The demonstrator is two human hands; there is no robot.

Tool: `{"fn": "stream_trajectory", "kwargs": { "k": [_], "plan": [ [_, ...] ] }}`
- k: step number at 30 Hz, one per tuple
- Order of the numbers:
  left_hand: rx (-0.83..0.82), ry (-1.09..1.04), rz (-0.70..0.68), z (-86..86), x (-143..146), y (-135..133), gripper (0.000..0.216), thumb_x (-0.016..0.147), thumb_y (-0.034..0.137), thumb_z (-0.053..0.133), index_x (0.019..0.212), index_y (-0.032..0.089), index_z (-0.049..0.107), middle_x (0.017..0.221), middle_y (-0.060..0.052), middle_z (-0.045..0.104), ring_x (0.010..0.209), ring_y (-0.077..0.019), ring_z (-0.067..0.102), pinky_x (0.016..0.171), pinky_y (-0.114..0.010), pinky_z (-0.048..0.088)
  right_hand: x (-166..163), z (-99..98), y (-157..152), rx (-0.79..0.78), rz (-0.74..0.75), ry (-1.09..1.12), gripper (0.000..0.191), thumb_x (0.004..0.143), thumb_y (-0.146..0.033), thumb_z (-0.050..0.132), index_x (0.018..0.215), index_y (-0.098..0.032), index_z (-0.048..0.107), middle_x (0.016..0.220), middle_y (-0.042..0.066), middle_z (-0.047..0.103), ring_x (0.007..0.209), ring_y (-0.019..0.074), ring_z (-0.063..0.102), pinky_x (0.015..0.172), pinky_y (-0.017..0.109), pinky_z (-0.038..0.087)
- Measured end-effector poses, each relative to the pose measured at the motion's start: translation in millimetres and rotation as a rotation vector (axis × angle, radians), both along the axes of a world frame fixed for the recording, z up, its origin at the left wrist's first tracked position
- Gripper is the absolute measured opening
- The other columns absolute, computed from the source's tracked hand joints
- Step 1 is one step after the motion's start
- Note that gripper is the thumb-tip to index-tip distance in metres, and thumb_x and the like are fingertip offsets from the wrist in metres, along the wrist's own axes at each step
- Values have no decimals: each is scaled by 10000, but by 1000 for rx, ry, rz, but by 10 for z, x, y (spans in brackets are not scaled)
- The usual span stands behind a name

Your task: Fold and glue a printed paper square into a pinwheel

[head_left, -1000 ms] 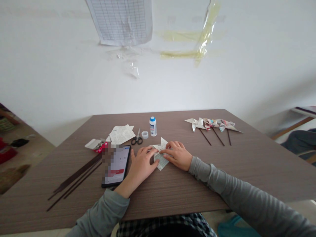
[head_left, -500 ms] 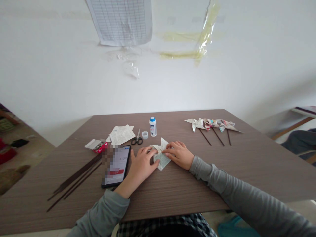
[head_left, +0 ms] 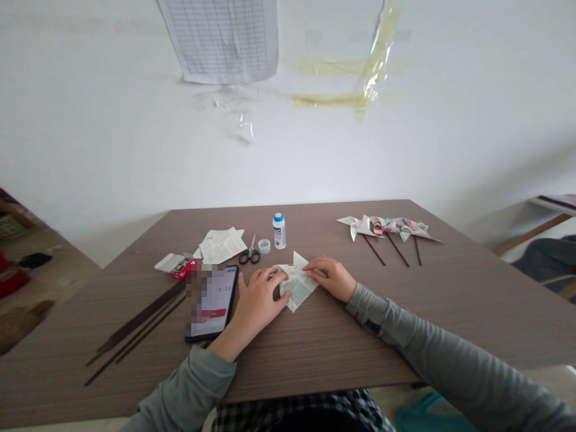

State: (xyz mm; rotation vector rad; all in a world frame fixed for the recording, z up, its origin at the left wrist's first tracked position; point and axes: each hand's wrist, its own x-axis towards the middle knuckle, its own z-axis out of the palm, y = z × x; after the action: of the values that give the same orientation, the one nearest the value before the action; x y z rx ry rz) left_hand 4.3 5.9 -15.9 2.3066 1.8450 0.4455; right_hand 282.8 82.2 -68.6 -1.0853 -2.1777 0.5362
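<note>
A folded sheet of printed paper (head_left: 297,295), its flaps turned inward with points sticking out, lies on the table between my two hands. My left hand (head_left: 258,299) holds the paper's left side, thumb at the lower edge and fingers near the upper one. On the right part of the paper, the bent fingers of my right hand (head_left: 335,279) grip a flap; their tips are partly hidden. Just left of my left hand lies a phone (head_left: 220,300). Behind the paper stand a white bottle with a blue cap (head_left: 279,231), a small clear cap (head_left: 264,246) and black-handled scissors (head_left: 250,255).
Several printed paper sheets (head_left: 222,245) lie at the back left, beside an open red-and-white box (head_left: 176,264). Dark thin sticks (head_left: 144,318) rest left of the phone. Three paper pinwheels (head_left: 360,227) on sticks lie at the back right. A white wall (head_left: 135,132) rises behind the table.
My right hand has slid slightly right, away from the paper's middle, uncovering more of its printed surface. My left hand stays put.
</note>
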Motion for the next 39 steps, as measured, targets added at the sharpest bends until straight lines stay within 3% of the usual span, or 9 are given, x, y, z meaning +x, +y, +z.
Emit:
{"fn": "stream_trajectory", "kwargs": {
  "k": [3,7,11,16,22,25,28,31,39],
  "plan": [
    [-18,14,-5,1,-4,-5,400,1115,311,882,1500,387,959,1732,-144,873,1710,-495,722,1505,-1005,376,12,33,38,6,-36,58,113,1179,-332,901,1117,-269,972,1238,128,976,1187,347,923,1163,536,720],
    [-21,13,-19,4,-19,-8,422,1115,329,876,1525,389,956,1750,-149,864,1710,-509,719,1494,-1007,390,40,124,113,53,-124,-8,167,1101,-292,1008,967,-273,911,1113,86,956,1124,338,901,1228,573,665],
    [-3,2,-18,-4,-45,0,415,1102,349,901,1508,403,966,1725,-141,880,1697,-506,729,1499,-983,405,37,200,211,91,-205,-77,212,1092,-291,1029,911,-283,919,1058,67,937,1092,324,867,1293,591,592],
    [-17,-6,-20,17,-84,-5,421,1100,354,923,1515,400,972,1725,-146,877,1695,-522,726,1489,-1009,396,-101,282,411,126,-221,-139,224,1154,-343,975,934,-309,954,1109,82,940,1234,352,838,1384,644,502],
    [-26,24,-6,55,-148,7,446,1100,332,919,1538,406,966,1730,-137,881,1716,-518,703,1498,-975,412,-387,456,711,221,-153,-186,227,1255,-303,810,1219,-365,1026,1339,112,955,1391,377,757,1386,674,527],
    [-35,44,12,62,-178,22,458,1094,347,926,1542,431,971,1738,-130,877,1723,-523,704,1507,-948,432,-531,558,779,210,-115,-243,421,1272,-225,721,1529,-436,977,1662,116,874,1552,395,694,1376,666,558],
    [-25,40,17,59,-207,30,456,1076,360,947,1524,440,981,1723,-117,885,1706,-517,716,1520,-906,450,-662,627,795,190,-108,-332,544,1267,-170,693,1651,-478,923,1863,95,758,1687,404,635,1476,713,485],
    [-38,36,7,66,-227,29,463,1088,360,934,1544,425,974,1743,-127,874,1710,-524,709,1519,-926,430,-762,650,799,166,-103,-380,607,1263,-135,678,1721,-475,885,1911,109,724,1749,408,624,1541,742,426],
    [-103,57,-8,144,-228,23,508,1129,414,911,1637,404,932,1819,-145,823,1759,-540,662,1532,-969,364,-852,591,850,122,-71,-395,747,1246,-64,601,1853,-463,774,1907,132,727,1697,355,719,1541,689,452]
  ]
}}
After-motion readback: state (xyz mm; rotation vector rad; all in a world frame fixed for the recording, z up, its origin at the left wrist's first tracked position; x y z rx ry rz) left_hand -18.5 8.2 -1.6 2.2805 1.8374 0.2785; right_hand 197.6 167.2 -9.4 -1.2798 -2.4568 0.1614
